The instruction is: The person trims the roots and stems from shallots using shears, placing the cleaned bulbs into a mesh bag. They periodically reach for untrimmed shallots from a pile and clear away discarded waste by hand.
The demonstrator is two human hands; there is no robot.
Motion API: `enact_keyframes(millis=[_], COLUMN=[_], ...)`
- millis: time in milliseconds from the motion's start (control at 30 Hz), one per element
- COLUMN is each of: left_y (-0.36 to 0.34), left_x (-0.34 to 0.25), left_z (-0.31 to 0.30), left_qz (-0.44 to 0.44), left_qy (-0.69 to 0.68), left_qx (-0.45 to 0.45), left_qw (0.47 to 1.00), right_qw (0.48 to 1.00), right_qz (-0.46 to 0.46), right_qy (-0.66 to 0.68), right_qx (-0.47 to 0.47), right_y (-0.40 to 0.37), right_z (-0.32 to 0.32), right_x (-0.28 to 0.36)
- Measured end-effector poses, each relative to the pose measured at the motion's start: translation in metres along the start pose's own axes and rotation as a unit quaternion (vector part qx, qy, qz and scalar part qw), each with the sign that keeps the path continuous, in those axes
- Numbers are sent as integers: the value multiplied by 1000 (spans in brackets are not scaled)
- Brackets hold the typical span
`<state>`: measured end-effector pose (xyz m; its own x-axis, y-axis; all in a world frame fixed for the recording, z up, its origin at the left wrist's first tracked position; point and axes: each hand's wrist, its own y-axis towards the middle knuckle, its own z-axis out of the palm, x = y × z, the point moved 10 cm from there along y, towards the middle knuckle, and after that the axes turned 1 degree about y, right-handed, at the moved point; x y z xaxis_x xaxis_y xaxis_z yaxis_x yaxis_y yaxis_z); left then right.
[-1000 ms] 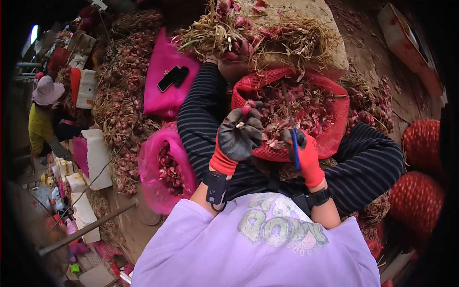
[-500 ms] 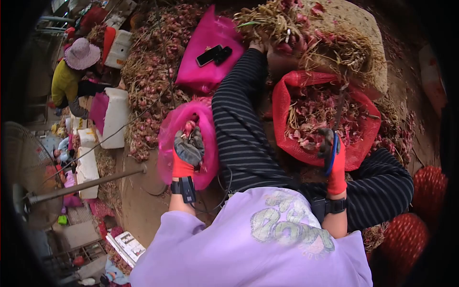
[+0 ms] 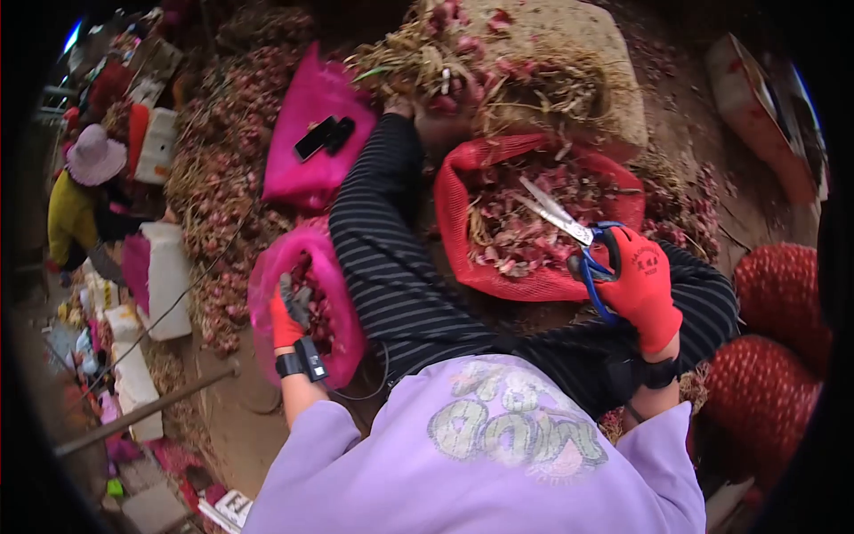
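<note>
My left hand [image 3: 290, 313], in a red and grey glove, is at the left rim of the pink mesh bag [image 3: 263, 276], over the shallots [image 3: 320, 311] inside. Its fingers are partly hidden and what they hold, if anything, cannot be made out. My right hand [image 3: 636, 283], gloved in red, grips the blue-handled scissors [image 3: 569, 224]. Their blades are parted and point up and left above the red mesh bag [image 3: 458, 258], which holds dry skins and trimmings [image 3: 507, 222].
A block [image 3: 614, 53] heaped with dried stalks stands at the top. A phone [image 3: 316, 139] rests on pink cloth [image 3: 298, 182]. Shallots [image 3: 213, 187] are piled at the left. Another person [image 3: 76, 214] sits beyond them. Full red sacks [image 3: 765, 400] stand at the right.
The camera view has shifted. My left hand has turned and lowered to the pink bag's side; the shallot seen in it earlier no longer shows. My right hand has moved right, and the scissors now show open.
</note>
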<state>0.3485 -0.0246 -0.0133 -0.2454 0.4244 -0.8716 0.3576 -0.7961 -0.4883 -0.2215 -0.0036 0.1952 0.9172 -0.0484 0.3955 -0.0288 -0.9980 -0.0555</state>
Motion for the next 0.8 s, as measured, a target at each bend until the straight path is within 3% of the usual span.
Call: enact_keyframes(millis=[67, 133, 167, 200, 233, 300, 367, 400, 433, 467, 500, 533, 600, 667, 800], left_y=[57, 228, 174, 133, 104, 69, 42, -1, -29, -54, -88, -90, -112, -105, -63], left_x=[21, 62, -3, -54, -88, -138, -146, -154, -153, -153, -152, -132, -145, -140, -113], left_z=[-77, -219, -177, -124, -79, 20, 124, 194, 247, 297, 346, 380, 454, 514, 598], left_qz=[-97, 115, 202, 284, 347, 394, 296, 285, 282, 320, 317, 234, 488, 469, 520], left_qy=[138, 207, 384, 414, 399, 284, 174, 112, 108, 207, 190, 184, 245, 354, 649], left_qx=[-95, -111, -231, -277, -268, -142, 31, 154, 214, 249, 331, 360, 350, 321, 183], left_qw=[981, 965, 871, 819, 805, 863, 938, 939, 929, 890, 868, 884, 761, 743, 525], right_qw=[994, 987, 979, 969, 967, 960, 967, 969, 970, 970, 970, 969, 968, 967, 971], right_qz=[-51, -47, -41, -36, -50, -81, -91, -97, -93, -83, -73, -62, -54, -44, -52], right_qy=[-94, -152, -196, -240, -248, -265, -236, -221, -221, -225, -229, -231, -229, -224, -195], right_qx=[21, 27, 30, 37, 37, 32, 44, 51, 34, 42, 48, 57, 91, 113, 128], right_y=[1, 8, 13, 18, 24, 38, 54, 61, 67, 71, 75, 77, 77, 73, 65], right_z=[-17, -30, -35, -39, -42, -45, -45, -42, -42, -38, -34, -29, -19, -13, -11], right_x=[-10, -24, -30, -35, -39, -48, -54, -55, -58, -61, -64, -68, -78, -82, -81])
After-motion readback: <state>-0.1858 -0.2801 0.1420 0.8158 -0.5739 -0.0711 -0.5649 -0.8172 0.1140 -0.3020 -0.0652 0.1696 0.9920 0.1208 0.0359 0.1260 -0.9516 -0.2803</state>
